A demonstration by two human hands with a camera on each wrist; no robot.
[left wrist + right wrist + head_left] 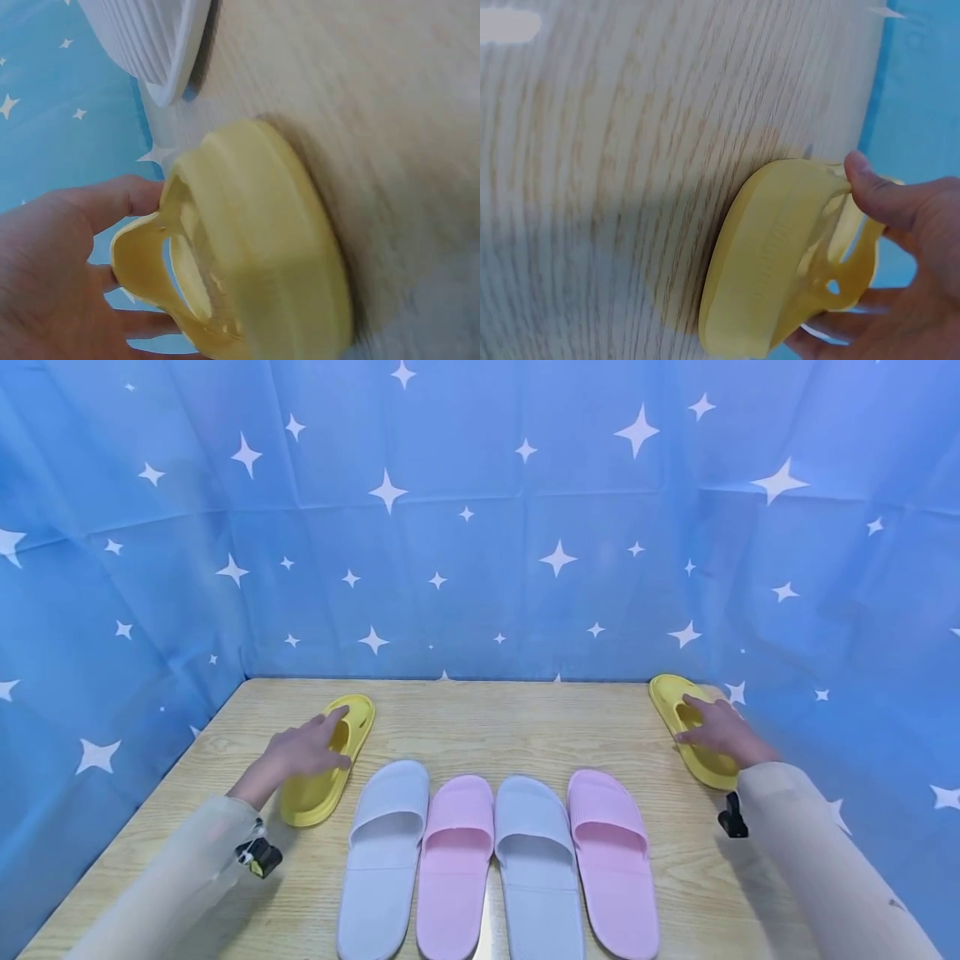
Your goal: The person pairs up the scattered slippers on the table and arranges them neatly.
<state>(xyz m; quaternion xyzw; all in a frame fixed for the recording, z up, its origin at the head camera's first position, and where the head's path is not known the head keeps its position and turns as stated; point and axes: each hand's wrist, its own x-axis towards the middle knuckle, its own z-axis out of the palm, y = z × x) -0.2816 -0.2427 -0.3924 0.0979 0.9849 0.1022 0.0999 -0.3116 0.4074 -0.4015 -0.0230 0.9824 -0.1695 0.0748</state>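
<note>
Toward the left of the wooden table lies a yellow slipper (309,803), angled with its far end to the right. My left hand (303,750) holds it across the upper; in the left wrist view the thumb is at one side of the yellow slipper (277,247) and the fingers pass behind it. A second yellow slipper (670,691) is at the back right, its far end tilted left. My right hand (716,727) grips its upper; the right wrist view shows the thumb on the near edge of that slipper (754,262) and the fingers on the other side.
Between the hands stand, side by side, a grey slipper (381,885), a pink slipper (452,893), another grey slipper (542,893) and another pink slipper (618,893). A blue star-printed curtain (480,552) surrounds the table (480,718) at the back and sides.
</note>
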